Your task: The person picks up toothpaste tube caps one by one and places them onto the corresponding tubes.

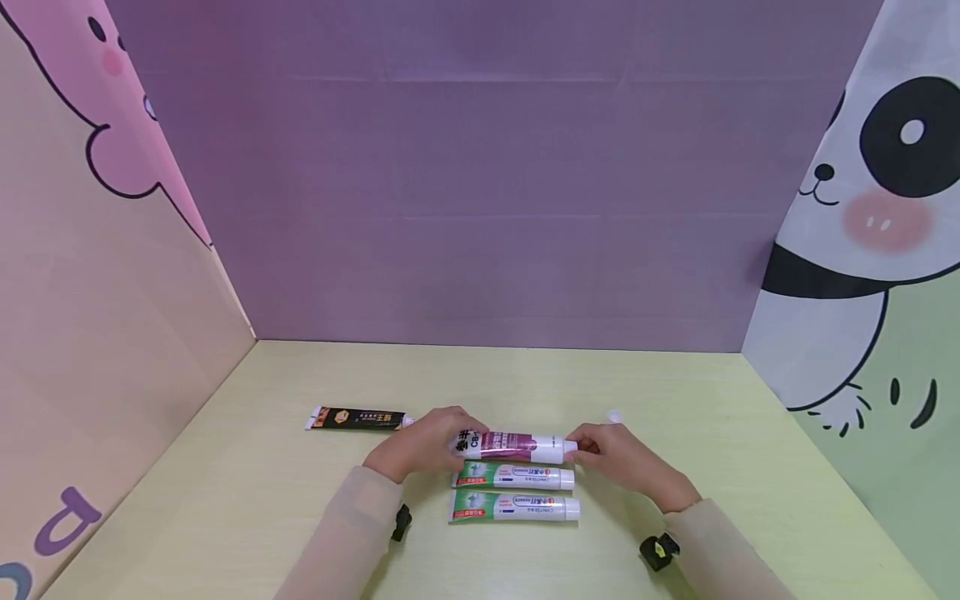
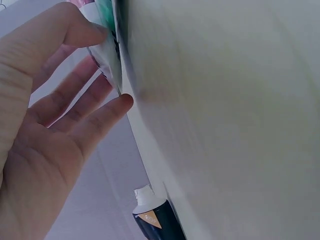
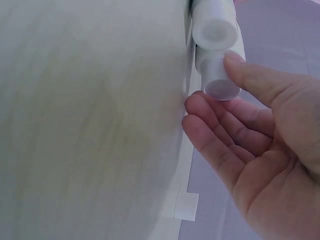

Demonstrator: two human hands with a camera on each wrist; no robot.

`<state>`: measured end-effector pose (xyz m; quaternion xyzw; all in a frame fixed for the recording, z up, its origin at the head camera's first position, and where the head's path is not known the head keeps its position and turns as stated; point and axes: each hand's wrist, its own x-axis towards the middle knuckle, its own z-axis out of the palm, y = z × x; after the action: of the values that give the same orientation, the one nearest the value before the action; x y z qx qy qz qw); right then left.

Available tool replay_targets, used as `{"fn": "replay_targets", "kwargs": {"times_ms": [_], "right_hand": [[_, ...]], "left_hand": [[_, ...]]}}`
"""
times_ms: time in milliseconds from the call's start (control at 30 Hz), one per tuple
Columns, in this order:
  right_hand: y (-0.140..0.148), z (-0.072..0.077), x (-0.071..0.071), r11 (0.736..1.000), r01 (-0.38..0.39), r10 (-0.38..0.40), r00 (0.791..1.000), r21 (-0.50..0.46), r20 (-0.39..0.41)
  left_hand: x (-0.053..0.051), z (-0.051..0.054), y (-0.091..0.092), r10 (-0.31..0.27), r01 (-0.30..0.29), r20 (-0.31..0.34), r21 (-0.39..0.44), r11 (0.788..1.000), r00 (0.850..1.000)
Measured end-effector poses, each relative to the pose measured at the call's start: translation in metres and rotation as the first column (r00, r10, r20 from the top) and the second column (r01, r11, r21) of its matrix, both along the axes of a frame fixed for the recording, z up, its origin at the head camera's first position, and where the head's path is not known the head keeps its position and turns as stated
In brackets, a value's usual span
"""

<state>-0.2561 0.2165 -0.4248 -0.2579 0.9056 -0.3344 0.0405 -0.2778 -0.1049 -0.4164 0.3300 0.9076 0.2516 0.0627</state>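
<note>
A purple-and-white toothpaste tube [image 1: 513,447] lies sideways between both hands. My left hand [image 1: 427,442] holds its flat tail end, thumb on the near side and fingers on the far side. My right hand [image 1: 626,457] pinches the white cap [image 3: 221,82] at the other end, with the thumb on top of it in the right wrist view. Just nearer on the table lie two green-and-white toothpaste tubes, one [image 1: 517,476] close beside the purple tube and the other [image 1: 517,507] nearest me. Their caps point right as well.
A black toothpaste tube [image 1: 356,418] lies left of my left hand, its white narrow end [image 2: 144,195] toward that hand. Beyond my right hand a small white cap [image 1: 615,415] sits on the pale table [image 1: 300,517]. A purple back wall [image 1: 495,208] and two printed side panels surround the table.
</note>
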Motion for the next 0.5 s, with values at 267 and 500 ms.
{"fn": "replay_targets", "kwargs": {"times_ms": [267, 500], "right_hand": [[0.0003, 0.0014, -0.0011, 1.000, 0.016, -0.016, 0.999, 0.006, 0.043], [-0.0007, 0.0035, 0.0009, 1.000, 0.027, -0.027, 0.998, 0.002, 0.062]], "left_hand": [[0.0003, 0.0035, 0.0015, -0.004, 0.004, 0.003, -0.011, 1.000, 1.000], [0.0012, 0.0042, 0.0026, 0.004, -0.003, 0.019, -0.015, 1.000, 1.000]]}}
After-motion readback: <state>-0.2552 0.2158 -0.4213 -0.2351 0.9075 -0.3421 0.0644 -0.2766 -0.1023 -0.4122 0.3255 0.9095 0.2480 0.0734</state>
